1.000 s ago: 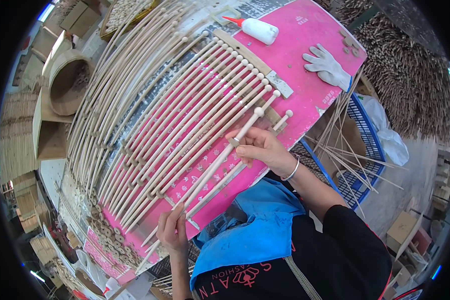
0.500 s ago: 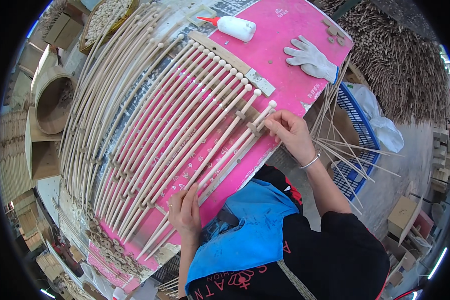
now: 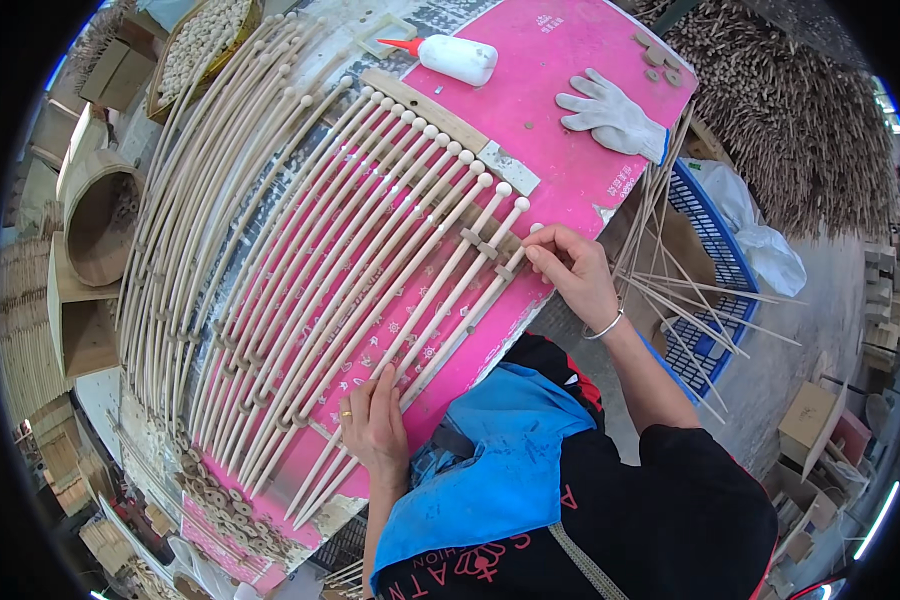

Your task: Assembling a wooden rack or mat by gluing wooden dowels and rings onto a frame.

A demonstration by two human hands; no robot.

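Now a ringed rod (image 3: 487, 250) has been released; right fingers (image 3: 557, 240) apart.

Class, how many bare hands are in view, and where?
2: the left hand at the wooden sticks; the right hand by a ball end. No others show.

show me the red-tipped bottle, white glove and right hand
Red-tipped bottle (image 3: 460, 61), head view: its white body.
White glove (image 3: 618, 120), head view: its middle.
Right hand (image 3: 584, 275), head view: back of the hand.

The pink-covered table (image 3: 525, 95) bears ball-tipped sticks (image 3: 342, 262), wooden rings (image 3: 210, 490), a glove (image 3: 610, 113) and a bottle (image 3: 458, 60).
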